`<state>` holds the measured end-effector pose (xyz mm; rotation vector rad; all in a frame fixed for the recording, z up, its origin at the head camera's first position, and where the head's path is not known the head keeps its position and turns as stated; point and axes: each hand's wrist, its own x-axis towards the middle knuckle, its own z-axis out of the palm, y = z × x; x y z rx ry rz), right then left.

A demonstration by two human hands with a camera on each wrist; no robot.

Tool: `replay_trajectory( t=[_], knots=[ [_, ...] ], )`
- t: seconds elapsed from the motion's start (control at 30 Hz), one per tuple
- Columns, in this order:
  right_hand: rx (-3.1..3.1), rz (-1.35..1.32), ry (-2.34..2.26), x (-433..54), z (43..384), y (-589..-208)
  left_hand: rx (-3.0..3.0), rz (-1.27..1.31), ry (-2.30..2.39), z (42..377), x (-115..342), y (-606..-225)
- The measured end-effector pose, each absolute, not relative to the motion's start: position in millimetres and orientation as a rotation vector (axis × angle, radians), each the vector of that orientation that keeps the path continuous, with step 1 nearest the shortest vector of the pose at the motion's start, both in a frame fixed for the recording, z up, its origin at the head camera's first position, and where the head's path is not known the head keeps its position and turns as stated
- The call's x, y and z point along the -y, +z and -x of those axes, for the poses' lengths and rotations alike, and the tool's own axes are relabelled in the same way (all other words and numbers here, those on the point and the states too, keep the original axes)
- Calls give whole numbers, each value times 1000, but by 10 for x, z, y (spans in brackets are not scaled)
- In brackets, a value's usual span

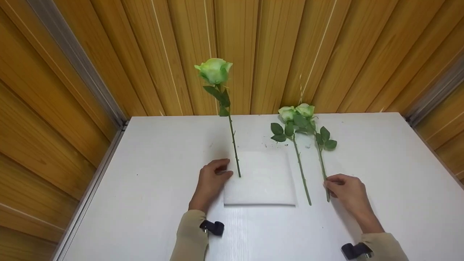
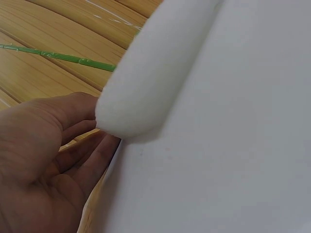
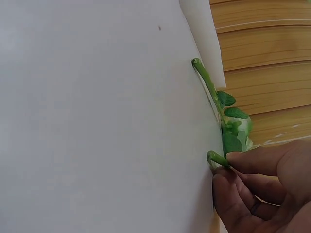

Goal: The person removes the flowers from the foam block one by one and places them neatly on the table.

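Observation:
A pale green rose (image 1: 214,71) stands upright, leaning slightly left, with its stem in a white foam block (image 1: 259,190). My left hand (image 1: 209,184) is at the block's left side. In the left wrist view its fingertips touch the edge of the foam, thumb and fingers apart. To the right of the block, my right hand (image 1: 349,188) pinches the lower stem of a lying rose (image 1: 321,156) between thumb and fingers. The stem's cut end pokes out past the fingertips in the right wrist view. Another rose (image 1: 301,165) lies between that one and the block.
All of this is on a white table (image 1: 152,170). A wood-patterned wall (image 1: 235,47) rises behind the table's far edge, close to the two lying blooms. Metal frame bars (image 1: 87,65) run along the left side. Dark marks (image 1: 270,145) spot the tabletop behind the block.

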<state>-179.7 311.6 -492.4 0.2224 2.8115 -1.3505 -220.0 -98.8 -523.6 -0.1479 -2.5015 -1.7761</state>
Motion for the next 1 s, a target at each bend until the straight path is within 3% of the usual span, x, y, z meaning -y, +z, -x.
replay_trajectory(
  t=[1.0],
  knots=[
    [-2984,-161,-1315,-2961,1814,-4837,2526,146,-1722,2194,986,-5238]
  ],
)
